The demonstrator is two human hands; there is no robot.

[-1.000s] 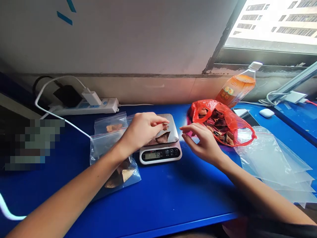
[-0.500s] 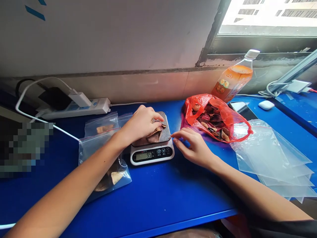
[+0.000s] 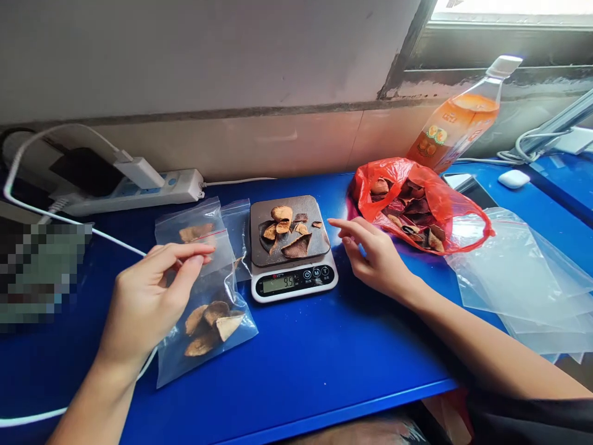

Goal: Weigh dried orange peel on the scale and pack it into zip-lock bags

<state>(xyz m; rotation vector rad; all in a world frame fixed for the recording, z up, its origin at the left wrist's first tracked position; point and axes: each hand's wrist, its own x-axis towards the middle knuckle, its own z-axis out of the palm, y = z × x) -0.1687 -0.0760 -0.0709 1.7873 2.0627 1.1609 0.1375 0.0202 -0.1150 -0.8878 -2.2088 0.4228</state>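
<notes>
A white kitchen scale (image 3: pixel 293 285) stands in front of me, its display reading what looks like 9.5. On its metal plate lie several dried, curled brown peel pieces (image 3: pixel 297 246). My left hand (image 3: pixel 151 296) hovers over the clear zip bags at the left, thumb and fingertips close together but slightly apart, with nothing visible held. Beneath it, the front zip bag (image 3: pixel 173 364) contains several dried peel pieces (image 3: pixel 215 316). My right hand (image 3: pixel 375 256) is beside the scale's right edge, index finger stretched out and thumb apart, holding nothing.
A red plastic bag (image 3: pixel 467 238) of dried peel sits open at the right, beside a stack of flat clear bags (image 3: pixel 519 266). Behind stand an orange drink bottle (image 3: pixel 456 133), a phone (image 3: pixel 472 188) and a white case (image 3: pixel 513 179). A power strip (image 3: pixel 180 188) with cables lies at the back left.
My left hand has left the peel on the scale and moved left over the zip bags, uncovering the plate. My right hand stays beside the scale. The camera view has shifted slightly.
</notes>
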